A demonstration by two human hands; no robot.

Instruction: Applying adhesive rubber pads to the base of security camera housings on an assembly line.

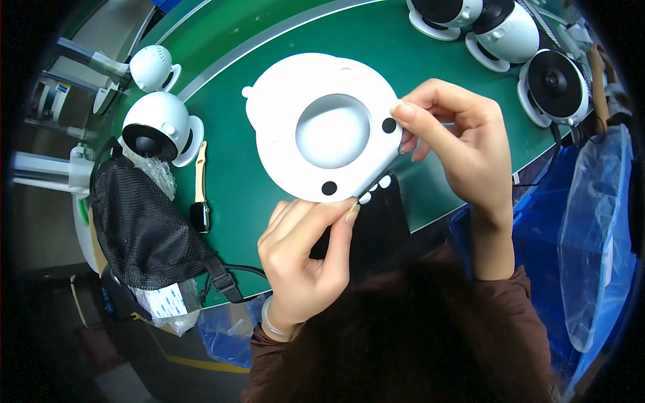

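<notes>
A white round plastic housing (279, 87) with a smooth hollow in its middle is held up over the green table. Two small black textured pads sit on its face, near the lower and right rim. My left hand (302, 252) pinches the lower rim between thumb and fingers. At the right rim my right hand (457, 134) grips the edge, its thumb close to one black pad and its other fingers partly behind. Just below the housing, several small white discs (384, 181) show beside a black sheet (383, 218), partly covered by my left hand.
White ball-shaped cameras (158, 117) stand on the green table (235, 148) at left; more cameras (551, 87) stand at far right. A watch (200, 215) and a black mesh bag (141, 215) lie at left. Blue bins with clear plastic (584, 235) are at right.
</notes>
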